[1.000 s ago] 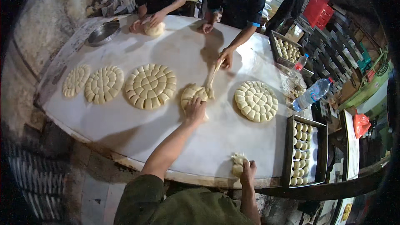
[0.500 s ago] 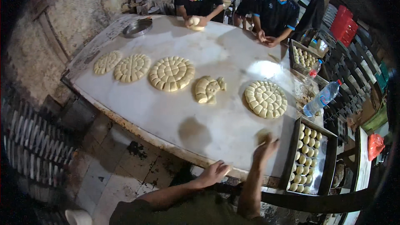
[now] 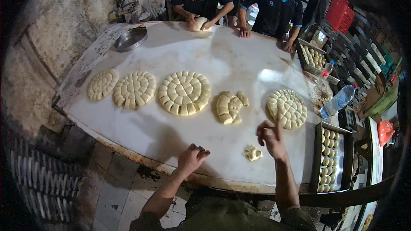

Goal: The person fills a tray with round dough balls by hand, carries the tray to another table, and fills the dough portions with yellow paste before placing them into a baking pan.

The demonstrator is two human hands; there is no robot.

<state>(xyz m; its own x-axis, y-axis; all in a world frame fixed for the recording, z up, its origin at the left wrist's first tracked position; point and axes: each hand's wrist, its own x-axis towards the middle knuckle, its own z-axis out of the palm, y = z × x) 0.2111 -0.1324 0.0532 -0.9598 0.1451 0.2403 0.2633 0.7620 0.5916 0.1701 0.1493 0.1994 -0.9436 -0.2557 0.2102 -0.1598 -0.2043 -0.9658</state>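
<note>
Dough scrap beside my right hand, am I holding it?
No, the scrap lies on the table, apart from both the right hand and the left hand.

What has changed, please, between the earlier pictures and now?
The right hand let go of the dough scrap, now lying on the table, and moved forward toward the rightmost round. The left hand left the partial dough and drew back toward the near edge. A co-worker's hand withdrew from that dough toward the far edge. The other rounds, near tray and large bottle stayed put.
</note>
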